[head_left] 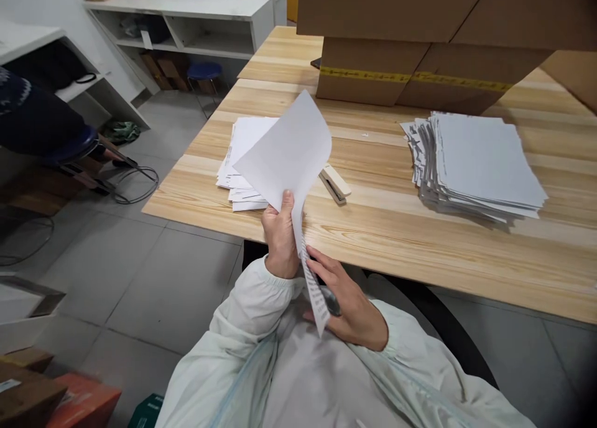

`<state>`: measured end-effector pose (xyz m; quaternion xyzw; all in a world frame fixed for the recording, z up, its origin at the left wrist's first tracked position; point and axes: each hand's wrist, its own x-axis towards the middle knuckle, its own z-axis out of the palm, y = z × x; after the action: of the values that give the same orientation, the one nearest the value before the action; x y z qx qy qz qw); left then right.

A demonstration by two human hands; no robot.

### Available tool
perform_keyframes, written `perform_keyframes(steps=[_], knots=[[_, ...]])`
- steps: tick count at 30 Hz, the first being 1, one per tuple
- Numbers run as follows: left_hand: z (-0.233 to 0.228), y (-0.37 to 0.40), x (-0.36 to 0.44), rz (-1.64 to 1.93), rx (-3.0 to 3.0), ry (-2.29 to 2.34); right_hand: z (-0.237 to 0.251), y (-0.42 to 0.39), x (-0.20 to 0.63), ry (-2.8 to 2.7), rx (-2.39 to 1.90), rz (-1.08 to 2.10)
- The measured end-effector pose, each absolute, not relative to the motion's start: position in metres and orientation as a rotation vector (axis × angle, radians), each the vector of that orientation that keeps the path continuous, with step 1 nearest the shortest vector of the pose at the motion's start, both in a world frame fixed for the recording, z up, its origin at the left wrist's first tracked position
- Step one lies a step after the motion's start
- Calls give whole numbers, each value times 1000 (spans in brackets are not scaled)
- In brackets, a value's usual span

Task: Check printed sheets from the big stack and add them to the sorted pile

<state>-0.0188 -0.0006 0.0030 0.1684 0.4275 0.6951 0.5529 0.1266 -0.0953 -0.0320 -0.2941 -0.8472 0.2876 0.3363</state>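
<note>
Paper in hand: a thin, smooth white paper sheet [285,151], possibly more than one layer, stands above the lap at the table's near edge; its upper part bows over, its lower strip shows rows of print.
Left hand: the left hand [281,241] pinches it at mid-length, thumb flat on the near face, probably to keep the limp paper upright.
Right hand: the right hand [347,300] lies alongside the printed strip, fingers extended, seemingly steadying it; a dark, glossy object [330,298] shows beside the palm, and whether it is gripped I cannot tell.
Stapler: a narrow cream stapler-like tool [334,184] lies just beyond, presumably for easy reach.
Stacks: a loose white paper pile [237,174] at left; a thicker, ragged-edged paper stack [485,163] at right, likely apart to avoid mixing.
Table: pale, striped wood-grain tabletop [420,241].
Boxes: brown corrugated cardboard boxes [368,89], yellow-taped, at the back.
</note>
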Motion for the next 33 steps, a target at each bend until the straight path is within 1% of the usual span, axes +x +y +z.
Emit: perform_keyframes(steps=[4,8,11,15,21,23,29,31,33], knots=[[3,3,-24,1723,324,953,-37,-100,126,-2068,-833,697],[13,3,-41,1841,348,907,-29,-90,149,-1657,-1293,649],[23,-6,-60,1769,518,898,-20,-69,172,-1309,-1475,785],[29,-21,-77,1487,654,909,-14,-43,190,-1040,-1404,1048],[21,-27,-57,1258,765,942,-13,-32,188,-1083,-1231,1379],[15,-26,-45,1267,778,955,-13,-32,185,-1121,-1189,1413],[-6,-17,-26,1497,759,1093,-23,-31,181,-1092,-1163,1372],[-5,-16,-23,1556,835,1078,-22,-29,182,-1102,-1171,1350],[6,-15,-20,1641,952,1021,-14,-26,183,-1188,-1189,1272]])
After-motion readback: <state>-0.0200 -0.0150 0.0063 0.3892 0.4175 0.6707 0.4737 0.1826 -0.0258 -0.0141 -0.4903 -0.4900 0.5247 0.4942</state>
